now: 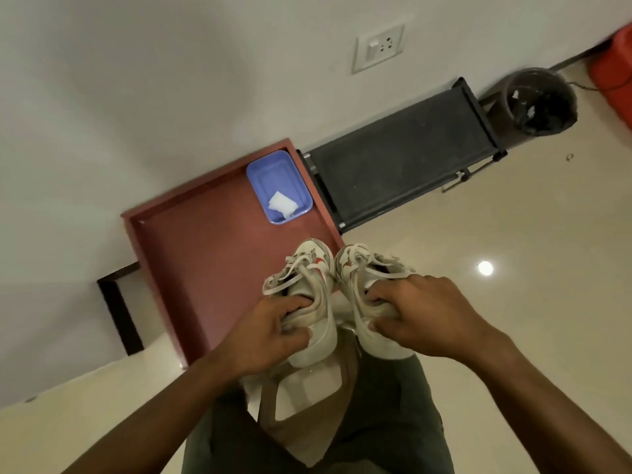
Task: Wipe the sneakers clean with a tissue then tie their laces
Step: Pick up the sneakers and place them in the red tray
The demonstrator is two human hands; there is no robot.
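Observation:
I hold a pair of white sneakers with red side marks above the near edge of a reddish-brown table point(205, 254). My left hand point(270, 333) grips the left sneaker point(313, 278) by its heel opening, fingers inside. The right sneaker point(359, 268) is held the same way by my right hand point(424, 316). Both shoes point away from me with loose, untied laces. A folded white tissue point(282, 203) lies in a blue plastic tray point(263, 172) at the table's far right corner.
A black low shoe rack point(403, 155) stands against the white wall right of the table. A black bin point(540, 100) and a red container point(612, 59) sit further right. My legs in dark trousers are below, on glossy beige floor tiles.

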